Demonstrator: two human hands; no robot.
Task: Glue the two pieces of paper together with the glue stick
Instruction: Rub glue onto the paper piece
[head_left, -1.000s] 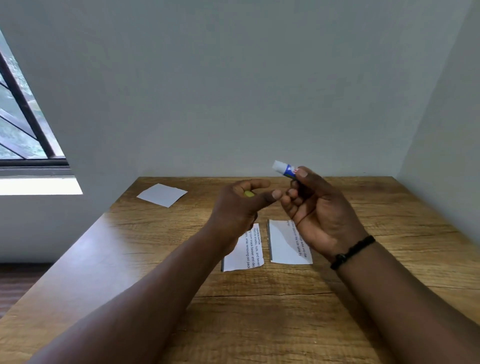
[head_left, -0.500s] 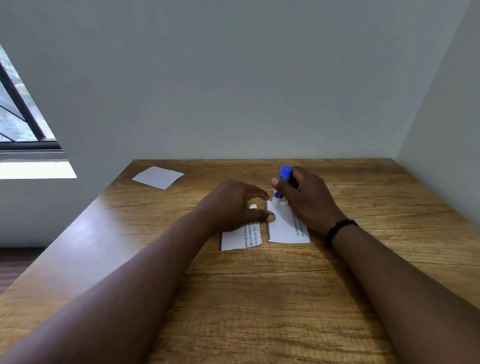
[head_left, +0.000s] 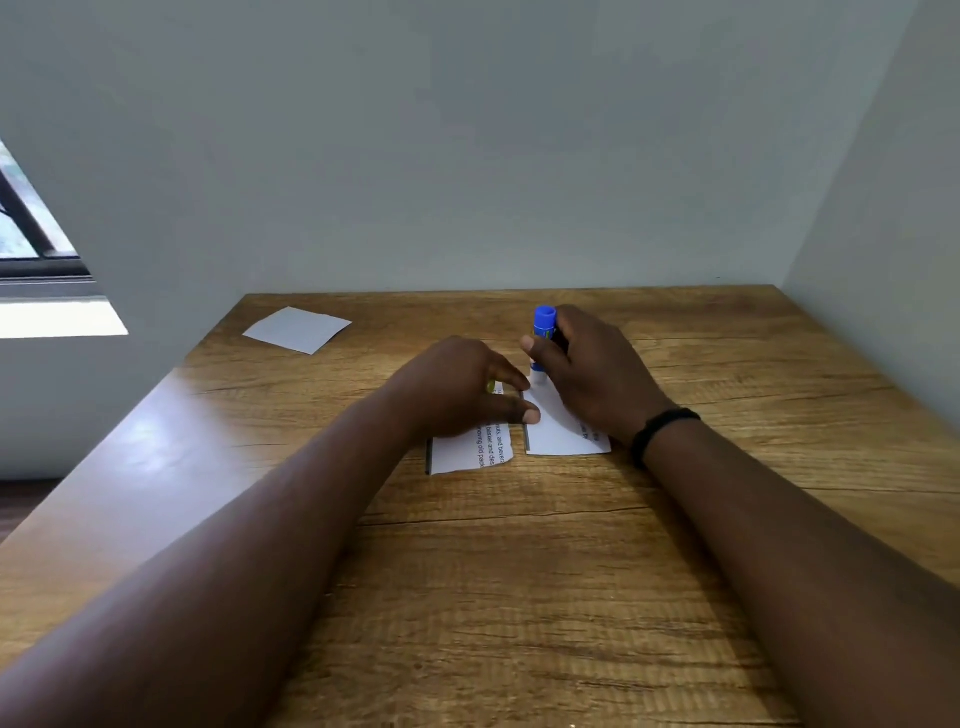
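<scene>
Two torn white paper pieces with printed text lie side by side on the wooden table (head_left: 519, 571): a left piece (head_left: 470, 449) and a right piece (head_left: 558, 434). My right hand (head_left: 592, 374) grips a blue-and-white glue stick (head_left: 544, 325) upright, its tip down on the far left corner of the right piece. My left hand (head_left: 457, 387) lies over the left piece, with thumb and forefinger reaching to the right piece's left edge. A small yellow-green cap (head_left: 491, 385) peeks from under its fingers.
A third blank white paper (head_left: 298, 328) lies at the table's far left corner. Grey walls close the table in at the back and right. A window (head_left: 31, 234) is off to the left, past the table's left edge.
Both hands came down from mid-air to the papers. The glue stick turned from pointing up-left to standing upright with its tip on the right piece. The left hand settled on the left piece.
</scene>
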